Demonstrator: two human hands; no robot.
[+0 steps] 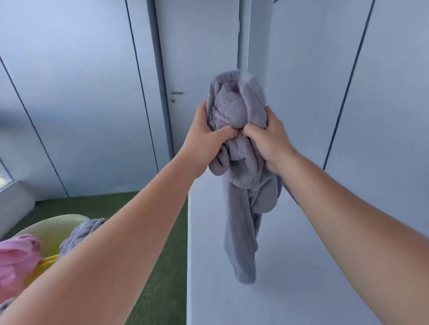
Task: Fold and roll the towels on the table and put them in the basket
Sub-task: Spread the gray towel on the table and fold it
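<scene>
A plain indoor room: pale panelled walls (72,94), a handled door (200,53), green turf-like carpet (161,261), white table (298,293).

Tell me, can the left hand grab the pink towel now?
Probably not yet. The left hand grips the gray towel above the table. The pink towel lies uncovered low on the left, likely reachable once that hand lets go.

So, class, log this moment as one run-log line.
left grip: holds grey towel | right grip: holds grey towel | grey towel: bunched, tail hanging over table | folding: not begun
</scene>
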